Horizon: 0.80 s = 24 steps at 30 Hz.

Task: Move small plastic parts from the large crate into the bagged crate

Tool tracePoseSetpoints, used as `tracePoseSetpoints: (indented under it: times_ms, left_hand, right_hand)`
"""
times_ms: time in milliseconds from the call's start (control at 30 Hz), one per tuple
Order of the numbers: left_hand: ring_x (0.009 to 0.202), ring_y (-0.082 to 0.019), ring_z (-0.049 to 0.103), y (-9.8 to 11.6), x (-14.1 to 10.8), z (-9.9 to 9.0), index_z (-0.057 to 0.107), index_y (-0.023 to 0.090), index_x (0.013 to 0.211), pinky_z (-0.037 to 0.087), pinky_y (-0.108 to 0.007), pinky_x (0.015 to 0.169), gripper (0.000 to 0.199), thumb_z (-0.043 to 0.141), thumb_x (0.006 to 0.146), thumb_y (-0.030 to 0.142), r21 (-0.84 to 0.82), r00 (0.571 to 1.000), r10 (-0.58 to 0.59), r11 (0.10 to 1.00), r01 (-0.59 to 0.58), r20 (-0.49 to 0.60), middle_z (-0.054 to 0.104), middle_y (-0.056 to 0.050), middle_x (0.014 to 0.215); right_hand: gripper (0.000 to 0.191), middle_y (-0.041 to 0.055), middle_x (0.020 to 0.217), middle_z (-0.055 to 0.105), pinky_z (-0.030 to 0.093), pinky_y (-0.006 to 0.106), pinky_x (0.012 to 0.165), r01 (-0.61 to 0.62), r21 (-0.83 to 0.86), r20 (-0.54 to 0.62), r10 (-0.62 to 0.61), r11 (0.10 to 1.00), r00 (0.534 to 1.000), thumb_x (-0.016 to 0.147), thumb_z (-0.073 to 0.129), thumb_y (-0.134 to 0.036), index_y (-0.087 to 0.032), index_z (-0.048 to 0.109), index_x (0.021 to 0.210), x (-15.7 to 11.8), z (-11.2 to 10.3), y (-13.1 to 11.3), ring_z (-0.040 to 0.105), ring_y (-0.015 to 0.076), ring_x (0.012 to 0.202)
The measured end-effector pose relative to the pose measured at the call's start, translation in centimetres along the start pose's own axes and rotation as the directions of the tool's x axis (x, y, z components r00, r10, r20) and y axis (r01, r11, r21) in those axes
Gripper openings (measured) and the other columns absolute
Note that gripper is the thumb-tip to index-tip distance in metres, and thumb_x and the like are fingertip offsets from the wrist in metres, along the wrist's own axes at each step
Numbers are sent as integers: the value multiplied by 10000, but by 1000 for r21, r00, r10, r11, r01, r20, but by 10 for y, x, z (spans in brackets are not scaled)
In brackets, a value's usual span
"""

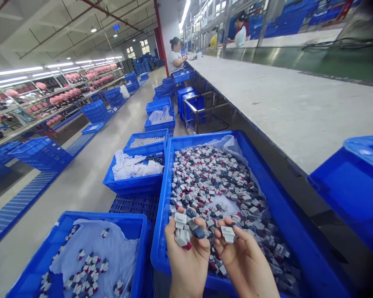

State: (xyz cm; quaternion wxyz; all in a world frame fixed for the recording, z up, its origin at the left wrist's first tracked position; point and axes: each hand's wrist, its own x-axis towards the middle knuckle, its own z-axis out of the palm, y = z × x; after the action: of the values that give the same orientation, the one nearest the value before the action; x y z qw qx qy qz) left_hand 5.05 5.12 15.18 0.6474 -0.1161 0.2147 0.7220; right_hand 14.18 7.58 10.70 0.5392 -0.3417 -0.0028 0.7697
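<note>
My left hand [189, 258] is cupped palm-up, fingers curled around several small plastic parts [182, 231] in light grey, dark blue and dark red. Beside it, my right hand [242, 256] pinches one light grey plastic part [228, 234] between thumb and fingers. Both hands are over the near edge of a large blue bin [164, 198]. Inside the bin lie a great many similar grey, dark blue and dark red parts [211, 174] on a translucent plastic liner. A second blue bin [102, 216] at lower left holds fewer such parts [87, 273] on a plastic sheet.
A long white-topped bench [267, 95] runs along the right, with a blue bin [338, 186] beside it. More blue bins [136, 188] line up ahead. A metal frame [197, 116] stands under the bench. One person [175, 60] works at its far end. Racks [65, 91] stand left.
</note>
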Motion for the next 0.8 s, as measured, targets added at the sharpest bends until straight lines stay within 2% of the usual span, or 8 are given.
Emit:
tracePoseSetpoints:
  times_ms: [100,200,400,567,633,700,733,800]
  left_hand:
    - [746,-127,559,2,-1,-6,569,235,884,404,-148,428,168,543,727,289,269,981,195,944,-194,22,560,-28,889]
    - [655,-86,516,3,0,-10,550,226,864,395,-150,423,226,609,647,208,558,911,400,737,-381,94,549,-10,931]
    - [506,-41,428,4,2,-20,491,214,867,350,-158,380,244,565,637,183,720,865,455,525,-454,213,534,-6,917]
    - [857,-151,529,4,5,-28,491,194,913,443,-276,753,315,542,609,132,795,668,559,25,-606,491,549,-37,921]
    - [906,-160,522,11,5,-32,495,197,934,416,-304,828,322,533,624,120,794,642,533,-100,-600,551,548,-38,934]
    - [860,-152,538,30,4,-43,506,199,949,437,-289,787,320,546,638,136,837,672,538,-130,-531,509,553,-37,944]
    - [811,-144,547,44,3,-52,516,201,950,452,-273,737,314,561,642,158,875,689,571,-115,-471,446,559,-35,939]
    - [731,-144,543,81,1,-78,539,201,956,463,-253,610,363,629,606,231,946,673,697,-26,-324,249,568,-35,922]
  right_hand:
    - [182,-38,719,603,511,184,526,-41,26,-10,42,999,999,607,648,-244,-220,599,781,2,0,-1,567,94,580]
    - [177,-32,715,602,504,183,511,-48,12,-7,48,999,999,620,633,-250,-219,596,790,2,-1,0,560,94,568]
    - [205,-34,716,589,494,180,505,-69,1,-25,69,998,997,597,647,-244,-208,578,787,2,-1,3,548,93,568]
    - [288,-21,719,582,492,190,512,-48,-31,-41,47,998,998,542,686,-222,-179,569,802,3,1,5,533,97,572]
    - [293,-15,711,578,486,191,498,-42,-32,-58,40,999,998,531,687,-214,-169,567,794,4,0,4,522,98,563]
    - [277,-17,702,572,475,188,476,-41,-27,-77,38,999,996,532,679,-208,-170,562,780,6,-3,3,509,95,550]
    - [269,-17,703,569,473,187,471,-39,-27,-87,36,999,996,539,672,-206,-173,561,781,6,-5,2,505,94,547]
    - [253,-17,710,563,475,189,473,-34,-36,-102,30,999,994,561,656,-209,-177,562,794,8,-9,-1,503,93,552]
